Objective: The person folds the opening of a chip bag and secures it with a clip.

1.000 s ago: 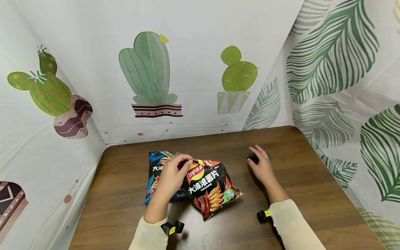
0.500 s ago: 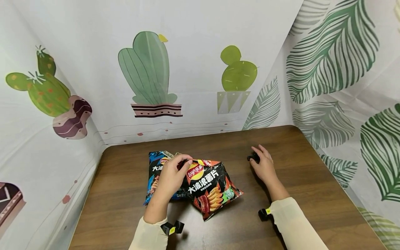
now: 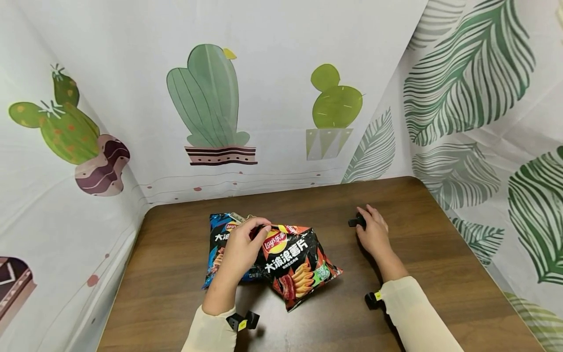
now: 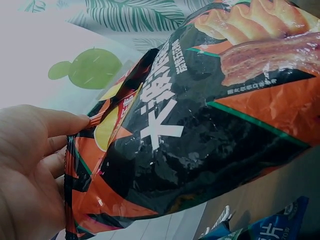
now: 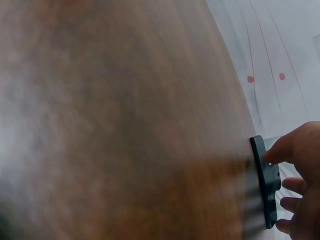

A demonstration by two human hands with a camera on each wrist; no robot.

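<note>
Upright fingers of my left hand (image 3: 241,249) pinch the top edge of a black-and-orange potato chip bag (image 3: 293,264). In the left wrist view the thumb presses on the folded, crimped rim of that chip bag (image 4: 170,150). A blue potato chip bag (image 3: 215,234) lies behind it to the left, partly covered by hand and bag. To the right, my right hand (image 3: 374,232) holds a small black bar-shaped object (image 3: 354,222). In the right wrist view, the black bar (image 5: 265,185) is flat and long, with a thicker part by the thumb; its kind is unclear.
A pale strip with dark marks (image 3: 237,217) lies at the blue bag's top edge. The brown wooden table (image 3: 167,303) meets a printed cloth backdrop (image 3: 281,98) at the back. Each sleeve carries a black wrist camera (image 3: 374,300).
My right hand has shifted slightly right, and the black bar has turned, showing more to the left of the fingers. My left hand and both bags stay in place.
</note>
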